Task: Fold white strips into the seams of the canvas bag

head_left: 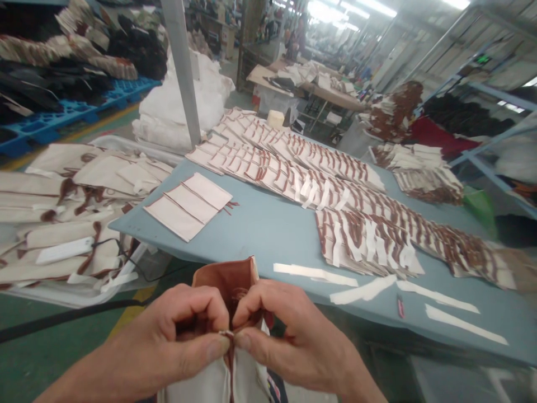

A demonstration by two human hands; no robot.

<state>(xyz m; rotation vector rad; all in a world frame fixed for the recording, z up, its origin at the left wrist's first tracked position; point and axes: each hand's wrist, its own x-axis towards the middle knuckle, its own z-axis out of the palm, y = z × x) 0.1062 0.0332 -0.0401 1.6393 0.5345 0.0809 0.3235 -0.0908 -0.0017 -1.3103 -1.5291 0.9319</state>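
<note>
Closely paired in the head view, the left hand (184,322) and right hand (289,330) pinch a brown-trimmed cream cloth piece (205,380), fingertips nearly meeting, its smooth brown side curving upward by the blue table (255,235), where flat white strips (312,273) lie near ridged, overlapping cream panels (271,176).

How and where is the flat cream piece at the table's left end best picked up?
Probably pinch the cream piece by its near edge, coming from the near side of the table: it lies flat, and that edge faces the table's border.
</note>
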